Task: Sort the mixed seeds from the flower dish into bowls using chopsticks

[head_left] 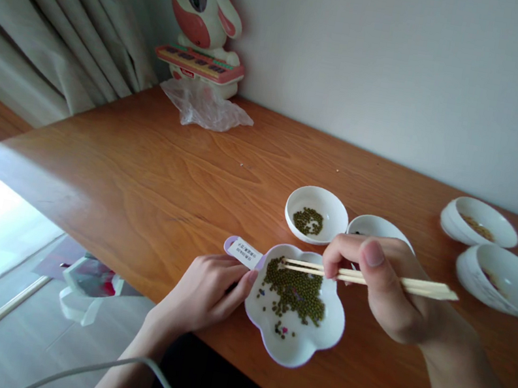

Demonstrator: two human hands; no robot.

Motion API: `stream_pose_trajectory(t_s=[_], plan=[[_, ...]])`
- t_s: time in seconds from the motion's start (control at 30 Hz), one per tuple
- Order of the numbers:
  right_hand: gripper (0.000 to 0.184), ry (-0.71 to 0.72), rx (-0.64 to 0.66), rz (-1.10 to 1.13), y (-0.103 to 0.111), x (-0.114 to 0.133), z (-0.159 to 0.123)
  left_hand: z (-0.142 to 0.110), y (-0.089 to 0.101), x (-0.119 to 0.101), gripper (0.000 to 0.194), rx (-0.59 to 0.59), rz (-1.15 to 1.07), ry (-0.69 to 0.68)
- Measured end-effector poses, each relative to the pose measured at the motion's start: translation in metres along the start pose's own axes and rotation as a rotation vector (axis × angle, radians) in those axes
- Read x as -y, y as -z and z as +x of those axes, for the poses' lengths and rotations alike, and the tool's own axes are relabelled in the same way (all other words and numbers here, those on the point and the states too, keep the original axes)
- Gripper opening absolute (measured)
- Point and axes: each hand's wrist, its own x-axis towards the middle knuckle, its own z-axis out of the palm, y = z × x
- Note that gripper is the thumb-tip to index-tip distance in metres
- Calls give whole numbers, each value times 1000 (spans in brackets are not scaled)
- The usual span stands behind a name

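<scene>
My right hand [388, 282] is closed around a pair of wooden chopsticks [422, 288]. Their tips reach the upper left of a flower-shaped white dish [296, 353] with a purple rim. Green mung beans [302, 294] lie spread in that dish, along with a few small dark and pink bits [284, 331]. By the labelled handle [243, 252] of the dish is my left hand [210, 292], its fingers curled and its thumb at the dish's edge. What the chopstick tips touch is too small to make out.
Behind the dish stands a white bowl [320, 198] with mung beans; another white bowl [377, 226] is partly hidden by my right hand. Two bowls [480, 221] [508, 279] with brownish contents sit at the right. A plastic bag [206, 108] and a cow toy [203, 19] are at the back left.
</scene>
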Motion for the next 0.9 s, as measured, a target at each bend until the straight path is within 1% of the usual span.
stream_pose_trajectory(t_s=[0.13,0.4,0.63,0.9], plan=[[62,3,18,7,0,1,0,-1,0,0,40,2,-4,4],[56,-2,11,-12,0,1,-2,-2,-1,0,42,13,0,9],[59,13,13,-7,-2,0,0,-1,-1,1,42,19,-5,19],[57,1,15,-5,-3,0,-1,-1,-1,0,42,23,-11,16]])
